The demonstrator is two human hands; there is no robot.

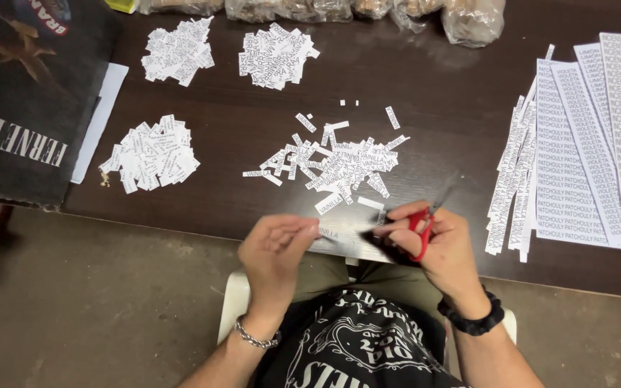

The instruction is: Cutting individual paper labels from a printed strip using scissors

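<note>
Red-handled scissors (421, 231) sit in your right hand (445, 248), fingers through the loops and wrapped tight around them; whether the blades are apart or together is lost in blur. Your left hand (276, 248) pinches one end of a narrow printed paper strip (339, 236), holding it out toward the blades, at the near edge of the dark table (440, 108).

The step in hand looks like snipping that strip into single labels. The next cut, I'd judge, calls for feeding the strip forward by one label and squaring it to the blades.

Just beyond the scissors lies a loose heap of cut labels (336, 167). Farther from the scissors, toward the left, are three tidier piles (one (151, 152) nearer, two (178, 49) (274, 54) at the far side). To the right of the scissors lie uncut strips and printed sheets (576, 144).

Clear plastic bags (472, 20) line the far edge; their brownish contents are too unclear to name.
</note>
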